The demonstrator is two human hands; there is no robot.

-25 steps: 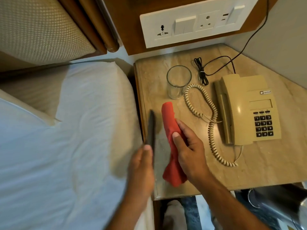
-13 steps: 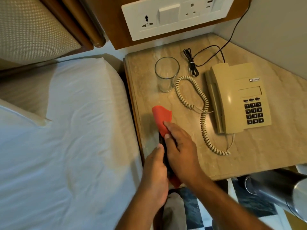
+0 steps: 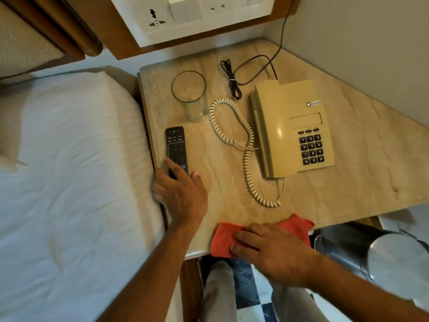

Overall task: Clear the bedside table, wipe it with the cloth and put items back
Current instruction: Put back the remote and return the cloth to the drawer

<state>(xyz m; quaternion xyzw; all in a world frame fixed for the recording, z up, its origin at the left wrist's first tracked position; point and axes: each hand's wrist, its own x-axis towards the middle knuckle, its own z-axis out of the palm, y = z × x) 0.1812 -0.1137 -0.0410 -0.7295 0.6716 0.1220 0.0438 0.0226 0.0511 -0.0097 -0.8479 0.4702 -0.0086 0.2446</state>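
Left hand (image 3: 182, 194) curls over the near end of the black remote (image 3: 175, 145). It lies flat by the left edge of the bedside table (image 3: 348, 182), just in front of the glass (image 3: 190, 96). Right hand (image 3: 271, 249) lies flat with straight fingers, pressing the red cloth (image 3: 222, 238) on the table's front edge. Over on the right sits the phone (image 3: 290, 126).

The left hand (image 3: 183, 194) holds the near end of the black remote (image 3: 175, 145), which lies flat on the table (image 3: 348, 182) next to the bed (image 3: 69, 182). The right hand (image 3: 271, 249) presses the red cloth (image 3: 224, 238) on the table's front edge. A glass (image 3: 190, 96) stands near the yellow phone (image 3: 290, 126)
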